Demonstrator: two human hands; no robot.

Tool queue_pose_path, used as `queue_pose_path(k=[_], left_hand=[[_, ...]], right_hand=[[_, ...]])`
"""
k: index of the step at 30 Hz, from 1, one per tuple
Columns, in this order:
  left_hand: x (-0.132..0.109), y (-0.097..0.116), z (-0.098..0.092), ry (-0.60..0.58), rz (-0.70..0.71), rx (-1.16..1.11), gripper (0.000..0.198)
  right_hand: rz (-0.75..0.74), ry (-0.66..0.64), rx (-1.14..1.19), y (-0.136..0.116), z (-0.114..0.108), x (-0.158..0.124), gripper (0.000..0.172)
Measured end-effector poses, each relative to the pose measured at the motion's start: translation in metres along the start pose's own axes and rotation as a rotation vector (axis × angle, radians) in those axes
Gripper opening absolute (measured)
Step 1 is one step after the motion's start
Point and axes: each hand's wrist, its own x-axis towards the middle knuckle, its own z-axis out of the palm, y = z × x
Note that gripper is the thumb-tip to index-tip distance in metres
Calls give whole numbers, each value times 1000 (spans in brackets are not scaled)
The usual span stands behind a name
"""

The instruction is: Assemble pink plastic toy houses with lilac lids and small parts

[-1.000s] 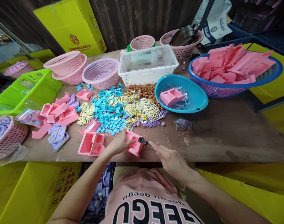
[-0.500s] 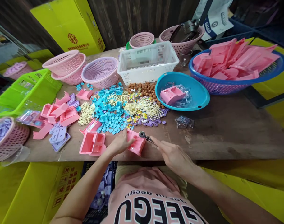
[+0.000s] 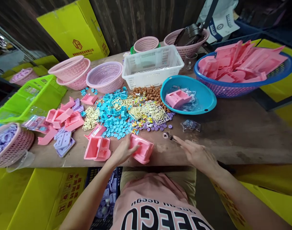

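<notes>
My left hand (image 3: pixel 123 151) grips a pink plastic toy part (image 3: pixel 141 149) by its left side, thumb over its hollow, tilted at the table's front edge. Held by the handle in my right hand (image 3: pixel 196 156) is a small hammer (image 3: pixel 168 136), its round head pointing left and apart from the part. Left of my left hand lies another pink two-compartment part (image 3: pixel 97 149). Beyond my hands spread heaps of turquoise pieces (image 3: pixel 116 127), cream frames of small parts (image 3: pixel 149 111) and purple discs (image 3: pixel 157 127).
A teal basin (image 3: pixel 208 103) holds a pink part and clear bags. Behind it stands a blue-rimmed basket (image 3: pixel 232 91) of pink parts. A white crate (image 3: pixel 150 75), lilac baskets (image 3: pixel 105 84) and a green crate (image 3: pixel 50 95) line the back and left. Purple plates (image 3: pixel 63 142) lie leftward.
My right hand has drawn the hammer away to the right, off the pink part. The part has tipped slightly in my left hand, which stays on it.
</notes>
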Motion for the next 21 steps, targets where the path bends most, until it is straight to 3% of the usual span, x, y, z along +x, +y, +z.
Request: queue_pose_path(k=[4, 7, 10, 12, 13, 15, 17, 19, 21], left_hand=[[-14, -16, 19, 318, 164, -173, 63], [-15, -29, 45, 558, 308, -144, 70], [-11, -37, 74, 666, 452, -141, 66], [-9, -38, 89, 678, 528, -185, 61], [-8, -38, 94, 672, 558, -222, 60], [-8, -37, 98, 623, 559, -344, 64], [-7, -36, 95, 481, 491, -461, 78], [-6, -33, 89, 318, 454, -492, 88], [-6, -28, 84, 262, 483, -456, 85]], right_hand=[[-44, 15, -289, 28, 4, -7, 46], [-49, 63, -243, 15, 19, -4, 41], [-80, 72, 66, -16, 48, 1, 77], [-69, 61, 333, -35, 73, 4, 102], [-41, 76, 430, -42, 85, 4, 106], [34, 148, 557, -48, 104, 4, 100], [87, 231, 616, -49, 114, 3, 86], [99, 271, 668, -48, 115, 1, 76], [101, 288, 746, -47, 111, 0, 69]])
